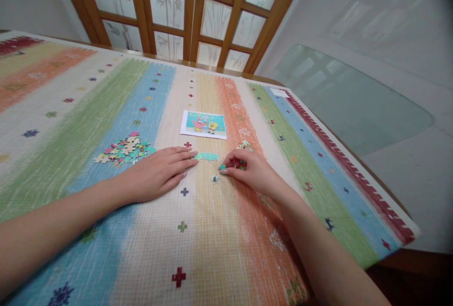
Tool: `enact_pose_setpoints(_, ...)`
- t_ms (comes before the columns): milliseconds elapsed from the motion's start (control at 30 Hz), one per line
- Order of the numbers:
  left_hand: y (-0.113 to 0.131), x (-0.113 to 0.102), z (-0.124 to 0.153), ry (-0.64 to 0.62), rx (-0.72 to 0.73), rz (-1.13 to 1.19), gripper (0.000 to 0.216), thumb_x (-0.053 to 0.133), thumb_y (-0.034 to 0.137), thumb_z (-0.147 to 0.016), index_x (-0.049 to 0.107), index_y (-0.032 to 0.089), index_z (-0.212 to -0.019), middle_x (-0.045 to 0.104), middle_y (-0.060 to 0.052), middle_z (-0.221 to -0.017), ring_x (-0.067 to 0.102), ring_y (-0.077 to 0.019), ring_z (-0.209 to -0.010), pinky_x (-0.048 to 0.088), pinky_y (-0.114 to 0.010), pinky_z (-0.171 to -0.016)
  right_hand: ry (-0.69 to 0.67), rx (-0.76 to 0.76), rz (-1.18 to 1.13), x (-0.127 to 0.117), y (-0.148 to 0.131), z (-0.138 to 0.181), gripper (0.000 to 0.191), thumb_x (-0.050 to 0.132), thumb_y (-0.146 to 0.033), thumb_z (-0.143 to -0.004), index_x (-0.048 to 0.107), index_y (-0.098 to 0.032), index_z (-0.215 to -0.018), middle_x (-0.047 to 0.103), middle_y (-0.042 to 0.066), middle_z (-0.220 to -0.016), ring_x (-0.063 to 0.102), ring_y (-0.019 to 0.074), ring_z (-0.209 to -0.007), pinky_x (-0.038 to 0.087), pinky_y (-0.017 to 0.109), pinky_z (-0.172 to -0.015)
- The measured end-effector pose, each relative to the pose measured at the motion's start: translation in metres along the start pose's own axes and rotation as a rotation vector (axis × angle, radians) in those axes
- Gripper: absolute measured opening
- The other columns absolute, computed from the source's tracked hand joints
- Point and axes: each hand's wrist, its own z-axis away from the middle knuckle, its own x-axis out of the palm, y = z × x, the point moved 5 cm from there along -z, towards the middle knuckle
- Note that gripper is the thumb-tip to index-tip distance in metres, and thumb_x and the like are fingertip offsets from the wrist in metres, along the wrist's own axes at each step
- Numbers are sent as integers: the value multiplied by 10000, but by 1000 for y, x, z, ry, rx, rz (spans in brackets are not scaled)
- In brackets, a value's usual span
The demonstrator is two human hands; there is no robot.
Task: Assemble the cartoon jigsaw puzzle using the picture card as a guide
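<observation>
My left hand [161,171] lies flat on the striped cloth with fingers stretched out, its fingertips touching a short joined strip of teal puzzle pieces [207,156]. My right hand [249,168] is curled in a pinch on a small teal puzzle piece [222,168] just right of that strip. One loose piece [215,179] lies on the cloth below my right fingertips. A few more pieces [244,145] sit behind my right hand. A pile of loose pieces [124,151] lies left of my left hand. The reference picture card [203,124] lies beyond both hands.
The table is covered by a colourful striped cloth [106,108]. Its right edge [354,164] runs diagonally beside a glass tabletop [347,103]. Wooden-framed frosted glass doors [187,13] stand behind the far edge.
</observation>
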Motion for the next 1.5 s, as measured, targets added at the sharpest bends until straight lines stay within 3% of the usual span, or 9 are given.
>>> enact_pose_setpoints(200,0,0,0,-3,9,-35,433,390,320,-1051,537,203,-1442,483,-69,-1544,407,-216,-1450,293,-413,-1224,115,8,59,8,-4,-4,73,725,-188,-859,702,-211,-794,668,19,-791,599,158,-742,467,303,-689)
enact_pose_setpoints(400,0,1,0,-8,13,-40,433,386,323,-1054,539,201,-1440,480,-67,-1546,402,-214,-1454,296,-413,-1223,14,18,91,4,-8,3,141,782,-216,-832,711,-196,-953,659,53,-901,619,178,-811,501,334,-754)
enact_pose_setpoints(733,0,1,1,-4,10,-34,431,394,318,-1051,537,201,-1441,481,-69,-1546,399,-217,-1454,295,-411,-1223,0,34,47,4,-8,0,102,765,-163,-823,684,-200,-774,623,26,-814,598,170,-783,477,317,-724)
enact_pose_setpoints(900,0,2,1,9,13,-22,427,404,321,-1048,536,212,-1440,487,-60,-1542,406,-213,-1449,292,-406,-1223,32,15,46,4,-11,1,168,790,-190,-819,710,-201,-967,632,29,-868,588,165,-794,458,311,-740)
enact_pose_setpoints(1133,1,1,0,4,14,-33,430,395,314,-1048,541,202,-1437,481,-69,-1545,405,-218,-1452,292,-414,-1224,25,-63,112,10,-22,0,123,758,-239,-873,752,-207,-992,627,41,-860,586,185,-853,432,330,-806)
enact_pose_setpoints(1500,0,1,1,13,21,-35,430,397,312,-1050,533,202,-1443,476,-61,-1550,396,-209,-1458,290,-404,-1227,1,17,62,13,-15,-3,95,765,-152,-834,689,-181,-785,604,31,-844,570,156,-799,443,288,-750)
